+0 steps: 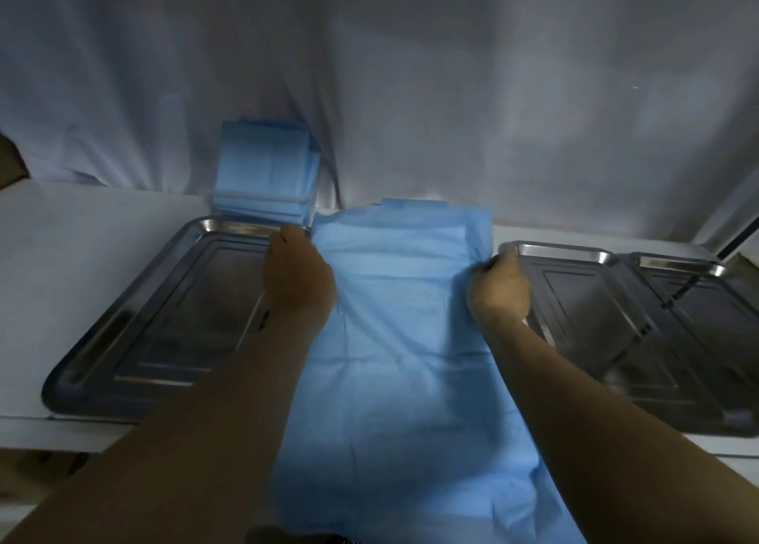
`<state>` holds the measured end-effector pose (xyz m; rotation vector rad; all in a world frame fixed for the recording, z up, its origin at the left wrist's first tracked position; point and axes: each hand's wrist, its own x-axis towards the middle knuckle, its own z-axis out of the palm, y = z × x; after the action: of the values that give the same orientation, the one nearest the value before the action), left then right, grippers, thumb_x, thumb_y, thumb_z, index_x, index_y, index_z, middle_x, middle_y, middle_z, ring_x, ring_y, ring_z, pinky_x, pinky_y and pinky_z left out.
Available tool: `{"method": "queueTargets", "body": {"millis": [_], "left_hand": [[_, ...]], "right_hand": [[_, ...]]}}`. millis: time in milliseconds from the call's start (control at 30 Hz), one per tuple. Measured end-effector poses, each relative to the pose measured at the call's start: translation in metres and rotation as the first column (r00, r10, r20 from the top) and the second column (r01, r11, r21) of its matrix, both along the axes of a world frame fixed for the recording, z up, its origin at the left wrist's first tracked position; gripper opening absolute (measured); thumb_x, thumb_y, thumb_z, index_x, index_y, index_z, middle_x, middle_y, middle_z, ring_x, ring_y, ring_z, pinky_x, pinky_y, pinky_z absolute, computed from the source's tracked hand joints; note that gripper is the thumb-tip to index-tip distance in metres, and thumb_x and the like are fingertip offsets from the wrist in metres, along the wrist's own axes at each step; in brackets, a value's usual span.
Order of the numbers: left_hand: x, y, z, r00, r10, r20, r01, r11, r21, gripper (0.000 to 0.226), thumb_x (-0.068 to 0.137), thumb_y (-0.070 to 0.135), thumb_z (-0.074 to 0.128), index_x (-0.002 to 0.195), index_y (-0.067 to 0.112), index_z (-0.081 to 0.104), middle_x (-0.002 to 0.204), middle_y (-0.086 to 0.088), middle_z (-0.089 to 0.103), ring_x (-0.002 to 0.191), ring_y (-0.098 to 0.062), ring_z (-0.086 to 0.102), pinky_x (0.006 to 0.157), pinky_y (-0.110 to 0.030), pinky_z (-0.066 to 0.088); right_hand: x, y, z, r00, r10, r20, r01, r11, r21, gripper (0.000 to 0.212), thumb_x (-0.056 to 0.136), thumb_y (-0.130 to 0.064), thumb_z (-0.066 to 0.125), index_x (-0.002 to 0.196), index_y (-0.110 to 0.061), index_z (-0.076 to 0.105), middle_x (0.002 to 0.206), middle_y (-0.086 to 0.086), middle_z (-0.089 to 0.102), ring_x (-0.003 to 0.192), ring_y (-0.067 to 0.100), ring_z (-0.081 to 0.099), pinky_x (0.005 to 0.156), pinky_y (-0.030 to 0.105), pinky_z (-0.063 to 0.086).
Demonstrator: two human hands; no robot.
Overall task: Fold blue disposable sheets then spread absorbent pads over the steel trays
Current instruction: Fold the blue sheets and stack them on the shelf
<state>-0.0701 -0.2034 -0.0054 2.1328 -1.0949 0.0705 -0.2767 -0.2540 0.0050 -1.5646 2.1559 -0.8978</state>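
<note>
Blue disposable sheet (394, 338) runs down mid-frame; my left hand (297, 274) and right hand (499, 287) each pinch a far corner, steel trays (135, 297) either side.

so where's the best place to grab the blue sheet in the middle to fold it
Take the blue sheet at its two far corners, one from each side, as the left hand and right hand do now. It lies flat between the steel trays, its near end hanging off the table, so the side edges are free for the fingers to pinch and a two-corner hold would likely keep it square.
</note>
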Motion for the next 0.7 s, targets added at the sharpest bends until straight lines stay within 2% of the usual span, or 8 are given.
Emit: {"method": "queueTargets", "body": {"millis": [133, 200, 267, 400, 500, 567, 633, 700], "left_hand": [[-0.009, -0.006, 0.016, 0.950, 0.003, -0.313, -0.019, 0.999, -0.049, 0.033, 0.094, 0.007, 0.042, 0.125, 0.000, 0.038, 0.126, -0.022, 0.051, 0.115, -0.038, 0.052, 0.091, -0.038, 0.042], [-0.014, -0.011, 0.024, 0.880, 0.031, -0.473, -0.045, 0.999, -0.018, 0.039, 0.092, 0.013, 0.048, 0.127, 0.000, 0.037, 0.129, -0.026, 0.048, 0.117, -0.041, 0.049, 0.093, -0.039, 0.041], [-0.016, -0.016, 0.023, 0.845, 0.037, -0.534, 0.002, 0.997, 0.071, 0.054, 0.087, 0.020, 0.058, 0.131, 0.001, 0.034, 0.134, -0.025, 0.045, 0.121, -0.040, 0.048, 0.097, -0.039, 0.042], [-0.024, -0.017, 0.018, 0.918, -0.037, -0.396, 0.147, 0.956, 0.253, 0.073, 0.080, 0.017, 0.066, 0.139, 0.002, 0.026, 0.141, -0.021, 0.037, 0.128, -0.036, 0.043, 0.100, -0.042, 0.041], [-0.030, -0.016, 0.019, 0.960, -0.076, -0.268, 0.165, 0.931, 0.326, 0.075, 0.081, 0.016, 0.068, 0.140, 0.000, 0.025, 0.142, -0.020, 0.034, 0.131, -0.034, 0.039, 0.103, -0.041, 0.040], [-0.031, -0.017, 0.018, 0.970, -0.118, -0.214, 0.203, 0.877, 0.436, 0.075, 0.082, 0.021, 0.069, 0.139, -0.004, 0.028, 0.142, -0.021, 0.035, 0.132, -0.033, 0.040, 0.104, -0.039, 0.041], [-0.028, -0.018, 0.019, 0.959, -0.140, -0.248, 0.251, 0.829, 0.500, 0.069, 0.081, 0.026, 0.070, 0.134, -0.005, 0.039, 0.139, -0.017, 0.043, 0.128, -0.031, 0.046, 0.103, -0.036, 0.043], [-0.026, -0.020, 0.023, 0.934, -0.155, -0.321, 0.304, 0.815, 0.494, 0.061, 0.085, 0.025, 0.066, 0.133, -0.005, 0.043, 0.139, -0.016, 0.044, 0.128, -0.031, 0.046, 0.105, -0.034, 0.041]], "right_hand": [[-0.015, -0.002, 0.007, 0.993, 0.087, 0.080, -0.080, 0.993, -0.087, 0.006, 0.093, -0.008, 0.042, 0.095, -0.010, 0.048, 0.103, 0.019, 0.062, 0.097, 0.035, 0.057, 0.073, 0.034, 0.037], [-0.018, -0.003, 0.009, 0.985, 0.132, 0.112, -0.117, 0.984, -0.132, 0.015, 0.087, 0.002, 0.039, 0.088, -0.012, 0.045, 0.091, 0.015, 0.058, 0.088, 0.033, 0.055, 0.069, 0.033, 0.036], [-0.021, -0.004, 0.011, 0.984, 0.137, 0.115, -0.115, 0.977, -0.179, 0.021, 0.082, 0.005, 0.037, 0.087, -0.014, 0.045, 0.086, 0.009, 0.055, 0.084, 0.031, 0.053, 0.068, 0.032, 0.037], [-0.026, -0.003, 0.015, 0.997, 0.069, 0.018, -0.065, 0.985, -0.162, 0.021, 0.085, 0.002, 0.036, 0.097, -0.012, 0.046, 0.090, 0.011, 0.057, 0.080, 0.029, 0.048, 0.070, 0.032, 0.035], [-0.031, -0.005, 0.014, 1.000, 0.002, -0.013, -0.003, 0.993, -0.121, 0.022, 0.089, -0.002, 0.036, 0.107, -0.009, 0.047, 0.103, 0.015, 0.062, 0.096, 0.036, 0.056, 0.077, 0.036, 0.039], [-0.035, -0.005, 0.013, 0.999, -0.019, 0.027, 0.022, 0.991, -0.131, 0.024, 0.088, -0.001, 0.036, 0.109, -0.008, 0.047, 0.105, 0.016, 0.063, 0.099, 0.037, 0.057, 0.078, 0.037, 0.039], [-0.037, -0.004, 0.014, 0.995, -0.013, 0.095, 0.029, 0.984, -0.175, 0.029, 0.083, 0.002, 0.037, 0.108, -0.009, 0.047, 0.097, 0.013, 0.062, 0.095, 0.036, 0.056, 0.079, 0.037, 0.040], [-0.039, -0.004, 0.015, 0.991, -0.007, 0.135, 0.037, 0.973, -0.227, 0.032, 0.078, 0.004, 0.038, 0.106, -0.009, 0.048, 0.089, 0.007, 0.057, 0.091, 0.034, 0.056, 0.077, 0.035, 0.039]]}}
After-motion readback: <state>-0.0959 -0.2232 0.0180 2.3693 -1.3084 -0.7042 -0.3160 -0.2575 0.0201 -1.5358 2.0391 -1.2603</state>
